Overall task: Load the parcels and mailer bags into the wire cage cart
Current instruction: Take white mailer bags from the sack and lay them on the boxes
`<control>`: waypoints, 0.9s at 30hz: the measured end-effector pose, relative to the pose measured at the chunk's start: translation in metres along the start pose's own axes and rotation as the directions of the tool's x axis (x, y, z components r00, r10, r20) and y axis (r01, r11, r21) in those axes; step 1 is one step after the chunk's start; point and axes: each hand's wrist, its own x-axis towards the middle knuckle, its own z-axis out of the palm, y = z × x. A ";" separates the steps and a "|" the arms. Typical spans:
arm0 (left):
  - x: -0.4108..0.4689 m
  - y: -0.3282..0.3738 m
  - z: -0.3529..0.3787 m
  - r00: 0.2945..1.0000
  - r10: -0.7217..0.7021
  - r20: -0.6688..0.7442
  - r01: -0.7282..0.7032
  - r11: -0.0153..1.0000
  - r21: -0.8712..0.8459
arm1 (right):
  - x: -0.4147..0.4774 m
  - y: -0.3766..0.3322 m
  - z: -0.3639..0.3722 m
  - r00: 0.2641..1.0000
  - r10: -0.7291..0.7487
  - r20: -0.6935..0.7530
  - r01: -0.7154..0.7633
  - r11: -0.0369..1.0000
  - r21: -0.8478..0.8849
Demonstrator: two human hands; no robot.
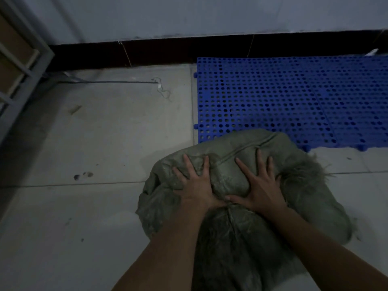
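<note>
While the left hand (196, 185) lies flat on the sack (228, 143) with fingers spread and nearly straight, the right hand (261, 185) does the same just beside it. The thumbs almost meet at the middle. Neither hand grips anything; both palms press down on the cloth, and the fingertips dent it slightly.

The sack is a bulky grey-green woven bag, creased and lumpy, with a seam running across its top and a frayed fringe at its right side. It sits on the floor (84, 206), directly below the camera, and its far edge overlaps the near left corner of a blue mat (294, 97) full of round holes.

Beyond the mat a black skirting (157, 53) runs along the foot of a pale wall (189, 15). A bit of string (164, 92) lies on the tiles near the mat's left edge. At far left stands a grey frame (34, 66) with brown boxes (12, 40) behind its bars, well apart from the sack.
</note>
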 end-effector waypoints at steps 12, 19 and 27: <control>-0.003 0.016 0.036 0.991 0.048 -0.128 -0.024 0.983 0.183 | -0.016 -0.026 0.020 0.961 -0.110 -0.253 0.124 0.991 0.041; -0.023 0.006 0.038 0.944 0.228 -0.238 -0.132 0.923 0.361 | -0.038 -0.052 0.007 0.964 -0.065 -0.256 0.109 0.981 0.162; -0.083 0.036 -0.053 0.919 0.261 -0.296 -0.116 0.896 0.428 | -0.061 -0.105 -0.131 0.907 -0.028 -0.420 0.137 0.963 0.232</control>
